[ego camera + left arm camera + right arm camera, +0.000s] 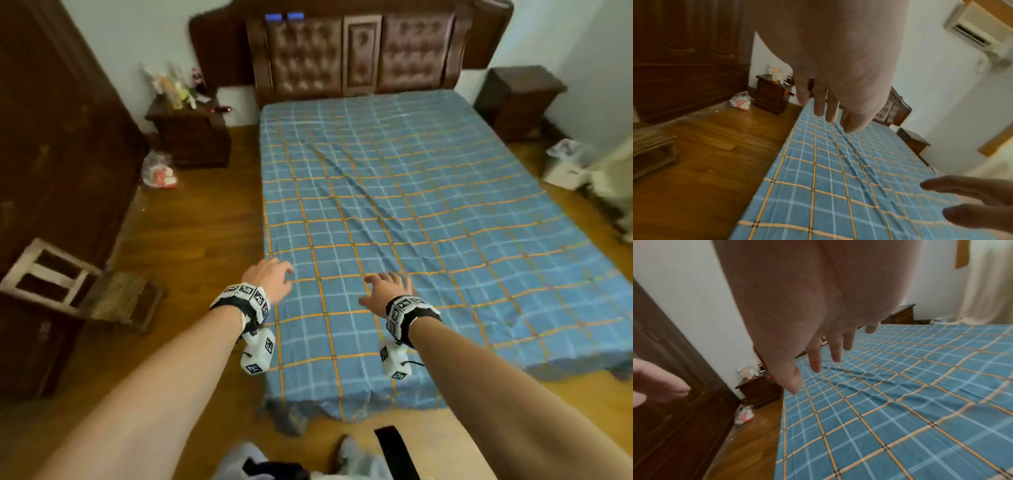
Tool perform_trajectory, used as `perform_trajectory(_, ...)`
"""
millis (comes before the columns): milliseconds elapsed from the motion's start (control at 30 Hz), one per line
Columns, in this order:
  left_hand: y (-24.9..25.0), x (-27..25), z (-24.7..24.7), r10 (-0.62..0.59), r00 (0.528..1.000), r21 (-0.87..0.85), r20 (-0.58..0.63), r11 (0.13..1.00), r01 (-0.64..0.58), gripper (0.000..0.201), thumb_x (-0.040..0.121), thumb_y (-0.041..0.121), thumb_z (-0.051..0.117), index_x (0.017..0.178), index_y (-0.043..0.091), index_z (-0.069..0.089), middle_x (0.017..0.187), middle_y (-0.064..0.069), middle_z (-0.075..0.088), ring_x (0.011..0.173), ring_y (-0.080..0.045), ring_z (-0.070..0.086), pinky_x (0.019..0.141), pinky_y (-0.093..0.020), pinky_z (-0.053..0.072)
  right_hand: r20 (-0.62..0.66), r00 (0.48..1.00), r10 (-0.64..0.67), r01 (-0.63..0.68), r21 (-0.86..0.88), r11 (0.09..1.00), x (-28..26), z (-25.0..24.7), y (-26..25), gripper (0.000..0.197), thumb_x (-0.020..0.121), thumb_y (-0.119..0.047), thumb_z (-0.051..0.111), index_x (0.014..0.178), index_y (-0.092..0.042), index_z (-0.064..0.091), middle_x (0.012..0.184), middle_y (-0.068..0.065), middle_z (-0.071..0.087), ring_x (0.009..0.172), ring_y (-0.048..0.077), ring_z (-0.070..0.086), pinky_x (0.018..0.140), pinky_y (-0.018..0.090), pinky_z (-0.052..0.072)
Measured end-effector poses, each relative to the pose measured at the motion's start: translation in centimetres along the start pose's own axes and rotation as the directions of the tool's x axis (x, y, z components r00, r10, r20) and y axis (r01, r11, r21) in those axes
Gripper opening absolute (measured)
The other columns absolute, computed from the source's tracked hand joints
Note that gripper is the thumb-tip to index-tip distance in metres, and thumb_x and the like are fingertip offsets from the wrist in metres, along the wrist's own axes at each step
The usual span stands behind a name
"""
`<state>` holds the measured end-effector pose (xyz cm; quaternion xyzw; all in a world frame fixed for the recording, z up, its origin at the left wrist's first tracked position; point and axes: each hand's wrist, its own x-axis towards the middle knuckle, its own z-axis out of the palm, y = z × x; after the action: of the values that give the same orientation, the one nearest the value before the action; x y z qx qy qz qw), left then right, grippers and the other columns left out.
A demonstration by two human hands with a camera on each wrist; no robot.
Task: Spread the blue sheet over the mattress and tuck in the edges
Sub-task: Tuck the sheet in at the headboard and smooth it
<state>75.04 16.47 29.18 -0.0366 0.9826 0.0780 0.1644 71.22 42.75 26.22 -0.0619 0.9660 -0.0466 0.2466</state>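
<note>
The blue sheet (394, 212) lies spread over the mattress, directly beneath both grips. The left hand (270, 279) and right hand (388, 291) hover with fingers apart, holding nothing. A diagonal wrinkle (359, 192) runs ahead of them toward the headboard; the right hand looks nearer to it.

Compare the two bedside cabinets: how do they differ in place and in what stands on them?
The left cabinet stands at the bed's left and carries bottles and clutter; the right cabinet stands at the bed's right, its top bare. A plastic bag lies near the left cabinet. Both are dark wood beside the headboard.
</note>
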Motion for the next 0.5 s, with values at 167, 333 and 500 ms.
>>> perform_trajectory(167, -6.0, 4.1, 2.8, 0.107, 0.981, 0.034, 0.165, 0.993, -0.114, 0.043, 0.087, 0.038, 0.055, 0.13, 0.034, 0.054, 0.136, 0.001, 0.052, 0.126, -0.023, 0.05, 0.102, -0.038, 0.043, 0.103, 0.966, 0.238, -0.254, 0.193, 0.948, -0.9, 4.7, -3.9, 0.067, 0.085, -0.053, 0.058, 0.144, -0.03, 0.038, 0.148, 0.008, 0.043, 0.139, 0.029, 0.035, 0.113, 0.043, 0.029)
perform_trajectory(333, -11.8, 8.8, 7.7, 0.209, 0.943, 0.092, 0.259, 0.967, -0.239, 0.042, 0.088, 0.04, 0.055, 0.129, 0.03, 0.054, 0.137, -0.002, 0.052, 0.128, -0.024, 0.047, 0.103, -0.039, 0.04, 0.188, 0.828, 0.528, -0.56, 0.322, 0.763, -1.8, 13.5, -9.0, 0.063, 0.085, -0.052, 0.057, 0.141, -0.03, 0.042, 0.145, 0.006, 0.049, 0.139, 0.028, 0.035, 0.115, 0.046, 0.024)
perform_trajectory(500, -16.7, 9.5, 14.9, 0.184, 0.938, 0.155, 0.292, 0.959, -0.237, 0.045, 0.085, 0.048, 0.054, 0.127, 0.031, 0.055, 0.145, -0.001, 0.042, 0.14, -0.021, 0.025, 0.112, -0.049, 0.024, 0.421, 0.645, 0.637, -0.764, 0.363, 0.533, -2.9, 22.7, -13.5, 0.063, 0.095, -0.049, 0.048, 0.148, -0.017, 0.033, 0.148, 0.01, 0.044, 0.142, 0.027, 0.032, 0.119, 0.036, 0.016)
